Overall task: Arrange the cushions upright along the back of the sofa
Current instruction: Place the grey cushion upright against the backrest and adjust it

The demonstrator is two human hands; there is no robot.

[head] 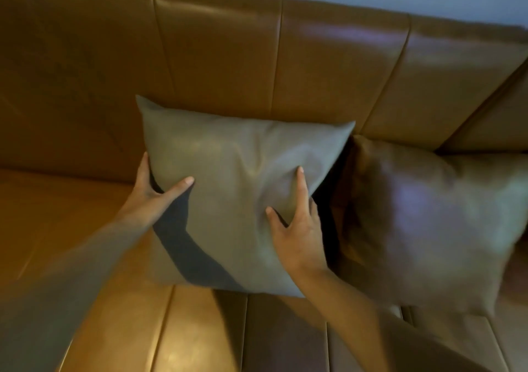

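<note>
Cushions: your left hand [151,191] and right hand [297,229] grip the grey cushion [243,189], nearly upright; the brown cushion [423,223] leans beside it.

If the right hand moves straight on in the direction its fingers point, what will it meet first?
The right hand already grips the grey cushion; pushed further, it would probably press it against the sofa backrest, though depth is unclear.

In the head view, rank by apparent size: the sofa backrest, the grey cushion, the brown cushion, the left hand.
1. sofa backrest
2-3. grey cushion and brown cushion: look alike, and the brown one is blurred and cut off, so unranked
4. left hand
</note>
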